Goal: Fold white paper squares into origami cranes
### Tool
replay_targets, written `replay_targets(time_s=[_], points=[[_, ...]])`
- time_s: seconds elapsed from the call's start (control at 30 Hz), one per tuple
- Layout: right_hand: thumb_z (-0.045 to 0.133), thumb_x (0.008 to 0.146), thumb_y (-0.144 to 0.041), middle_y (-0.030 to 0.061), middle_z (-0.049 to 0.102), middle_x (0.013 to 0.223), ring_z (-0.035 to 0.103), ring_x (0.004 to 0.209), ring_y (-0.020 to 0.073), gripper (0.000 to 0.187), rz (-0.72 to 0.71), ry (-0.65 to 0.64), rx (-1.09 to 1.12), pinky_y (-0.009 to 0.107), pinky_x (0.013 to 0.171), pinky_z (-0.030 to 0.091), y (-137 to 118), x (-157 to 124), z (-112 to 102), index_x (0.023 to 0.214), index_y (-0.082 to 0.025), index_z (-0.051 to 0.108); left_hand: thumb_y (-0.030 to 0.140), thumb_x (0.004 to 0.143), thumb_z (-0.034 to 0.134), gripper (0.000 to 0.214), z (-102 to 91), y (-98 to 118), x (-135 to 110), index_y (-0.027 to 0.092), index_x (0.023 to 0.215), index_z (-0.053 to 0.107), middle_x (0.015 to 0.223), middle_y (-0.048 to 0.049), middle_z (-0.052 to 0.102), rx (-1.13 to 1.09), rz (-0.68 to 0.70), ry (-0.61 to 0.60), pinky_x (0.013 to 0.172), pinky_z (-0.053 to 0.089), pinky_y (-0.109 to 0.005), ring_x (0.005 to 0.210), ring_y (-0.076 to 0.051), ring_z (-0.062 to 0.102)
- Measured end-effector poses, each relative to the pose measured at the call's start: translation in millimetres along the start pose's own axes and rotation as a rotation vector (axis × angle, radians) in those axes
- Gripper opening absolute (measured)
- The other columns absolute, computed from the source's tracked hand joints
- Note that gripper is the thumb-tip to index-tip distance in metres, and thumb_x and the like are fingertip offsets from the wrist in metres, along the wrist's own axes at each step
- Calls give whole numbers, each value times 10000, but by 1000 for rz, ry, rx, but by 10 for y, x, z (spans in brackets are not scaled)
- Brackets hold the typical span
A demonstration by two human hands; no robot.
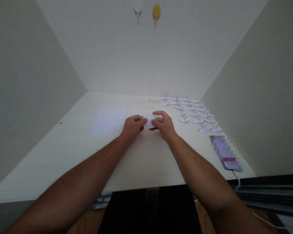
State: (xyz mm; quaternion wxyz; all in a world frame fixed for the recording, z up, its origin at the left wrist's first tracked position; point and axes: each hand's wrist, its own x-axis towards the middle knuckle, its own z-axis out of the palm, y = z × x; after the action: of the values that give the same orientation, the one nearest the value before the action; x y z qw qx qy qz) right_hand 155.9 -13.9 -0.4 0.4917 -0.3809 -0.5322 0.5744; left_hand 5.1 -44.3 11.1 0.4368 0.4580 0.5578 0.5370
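A small folded piece of white paper (148, 123) is held above the middle of the table, between my two hands. My left hand (134, 126) pinches its left end, thumb on top and fingers curled beneath. At the right end, my right hand (164, 124) grips the paper between thumb and fingers, its index finger stretched out above. Left of my hands lies a pale stack or sheet of white paper (107, 122). Several white paper cranes (191, 110) stand in rows to the right.
A phone (225, 152), its screen blurred out, lies near the table's right edge with a white cable (237, 180) running off it. Walls enclose the white table (63, 156) on three sides. A white hook (137, 8) and a yellow hook (156, 11) are on the back wall.
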Motion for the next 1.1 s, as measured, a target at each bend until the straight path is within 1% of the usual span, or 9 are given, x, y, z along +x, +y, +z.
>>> replay_targets(time_s=[0.07, 0.17, 0.2, 0.27, 0.37, 0.47, 0.7, 0.83, 1.1], points=[[763, 628, -293, -75, 644, 598, 655, 548, 134, 457, 34, -1, 12, 283, 522, 606, 0, -4, 3, 1036, -209, 575, 327, 711, 698, 194, -11, 8, -5, 172, 656, 596, 465, 42, 534, 15, 32, -13, 434, 304, -211, 418, -77, 428], [785, 620, -359, -31, 647, 624, 668, 538, 143, 316, 97, -24, 5, 266, 493, 585, 6, -11, 9, 791, -180, 588, 334, 713, 701, 199, -26, 4, -4, 175, 666, 591, 485, 44, 538, 17, 67, -35, 453, 326, -210, 440, -79, 449], [790, 620, -376, -25, 636, 618, 665, 530, 141, 312, 104, -24, -2, 259, 485, 578, 6, -14, 11, 718, -177, 571, 335, 716, 701, 200, -28, -1, -2, 175, 669, 590, 488, 46, 535, 18, 72, -37, 454, 326, -210, 442, -77, 448], [801, 617, -396, -25, 616, 599, 656, 522, 135, 331, 97, -12, -8, 253, 481, 572, 2, -21, 14, 654, -176, 557, 341, 719, 705, 205, -28, -20, 7, 178, 679, 587, 497, 52, 526, -9, 67, -45, 449, 319, -210, 437, -72, 438], [818, 599, -411, -29, 615, 586, 649, 519, 129, 347, 78, 1, -6, 250, 485, 571, -14, -30, 17, 642, -178, 566, 351, 687, 750, 237, -25, -65, 28, 187, 709, 580, 515, 67, 513, -94, 38, -96, 432, 295, -211, 429, -70, 431], [824, 587, -420, -32, 618, 580, 654, 523, 126, 357, 76, -9, -9, 231, 482, 561, -27, -38, 25, 633, -174, 570, 362, 661, 780, 269, -25, -111, 53, 185, 698, 581, 529, 70, 506, -97, 34, -117, 434, 283, -214, 434, -67, 420], [813, 593, -428, -39, 598, 565, 604, 512, 91, 347, 47, -24, -35, 244, 543, 592, -24, -42, 36, 585, -171, 580, 370, 652, 774, 309, -31, -127, 65, 180, 620, 533, 551, 63, 504, -12, 49, -64, 471, 299, -215, 473, -61, 396], [802, 611, -439, -46, 554, 534, 606, 514, 103, 361, 40, -33, -69, 254, 543, 584, -19, -47, 25, 568, -179, 555, 364, 652, 776, 331, -23, -105, 46, 184, 615, 501, 539, 71, 457, -29, 48, -19, 470, 288, -213, 477, -61, 380], [737, 676, -365, -44, 552, 511, 578, 478, 91, 274, 15, -72, -101, 248, 525, 564, -25, -48, 20, 555, -175, 581, 368, 652, 778, 306, -19, -77, 28, 181, 627, 537, 536, 70, 469, -63, 63, -34, 452, 277, -216, 461, -56, 365]])
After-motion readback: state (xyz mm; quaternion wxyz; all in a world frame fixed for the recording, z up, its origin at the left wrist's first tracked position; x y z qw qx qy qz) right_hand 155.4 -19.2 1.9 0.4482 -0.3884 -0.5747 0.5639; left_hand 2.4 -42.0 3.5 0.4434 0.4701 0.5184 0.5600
